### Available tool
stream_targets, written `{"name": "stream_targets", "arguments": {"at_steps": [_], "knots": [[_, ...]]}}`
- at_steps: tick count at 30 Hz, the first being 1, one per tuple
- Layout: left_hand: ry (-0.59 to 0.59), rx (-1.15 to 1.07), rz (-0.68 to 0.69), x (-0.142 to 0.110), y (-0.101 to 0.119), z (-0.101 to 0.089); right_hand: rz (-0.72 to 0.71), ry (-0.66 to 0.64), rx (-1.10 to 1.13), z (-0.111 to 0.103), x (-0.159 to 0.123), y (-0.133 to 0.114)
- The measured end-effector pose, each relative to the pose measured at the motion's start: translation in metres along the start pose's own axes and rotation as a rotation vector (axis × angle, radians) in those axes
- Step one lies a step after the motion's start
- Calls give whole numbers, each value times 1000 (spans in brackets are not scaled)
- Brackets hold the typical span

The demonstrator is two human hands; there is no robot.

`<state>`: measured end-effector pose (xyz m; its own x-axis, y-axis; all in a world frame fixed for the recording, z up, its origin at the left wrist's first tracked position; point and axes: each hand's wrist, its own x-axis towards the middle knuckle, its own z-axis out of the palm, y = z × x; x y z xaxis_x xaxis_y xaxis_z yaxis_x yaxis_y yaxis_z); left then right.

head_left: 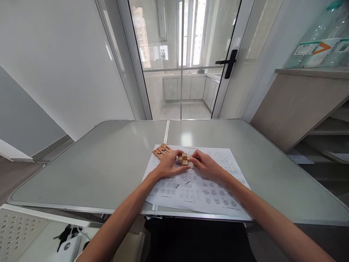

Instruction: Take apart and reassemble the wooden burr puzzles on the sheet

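A small wooden block puzzle, made of several light cube-shaped parts, sits between my hands above a printed sheet. My left hand is closed round its left side, thumb along the near edge and fingers behind. From the right, my right hand pinches a pale wooden piece at the puzzle's side; whether that piece is joined to the rest I cannot tell. Beneath lies the white paper sheet with rows of printed line diagrams. Just beyond my left hand rest flat wooden pieces with dark cut-outs.
The grey folding table has a centre seam and a metal rim. Behind it stands a glass door with a black handle. At lower left, a white surface holds a white device and keys. Plastic bottles stand on a right-hand shelf.
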<state>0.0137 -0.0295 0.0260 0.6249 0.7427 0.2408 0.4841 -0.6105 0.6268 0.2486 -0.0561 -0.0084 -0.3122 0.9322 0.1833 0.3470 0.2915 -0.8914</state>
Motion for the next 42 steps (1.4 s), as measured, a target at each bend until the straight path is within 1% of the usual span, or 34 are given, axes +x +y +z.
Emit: {"name": "stream_targets", "arguments": {"at_steps": [8,12,16,23,29,35,39,42], "knots": [[69,41,35,0,-3,2,45,-58,185,3,0,2],[55,28,20,-1,-3,1,-1,-53,212,6,2,2],[43,14,2,-1,0,-2,-62,-23,126,7,1,-1],[5,-81,-34,-2,5,-6,-144,21,-36,3,-5,-12],[-8,-122,-37,-1,5,-7,-204,59,-89,4,-6,-12],[-58,-170,-56,-1,1,-6,-243,66,-140,4,-6,-7],[-76,-178,-76,-1,-2,-4,-273,58,-176,2,-7,-9],[-107,-248,-85,0,-3,-4,-311,65,-189,-1,-7,-12]]}}
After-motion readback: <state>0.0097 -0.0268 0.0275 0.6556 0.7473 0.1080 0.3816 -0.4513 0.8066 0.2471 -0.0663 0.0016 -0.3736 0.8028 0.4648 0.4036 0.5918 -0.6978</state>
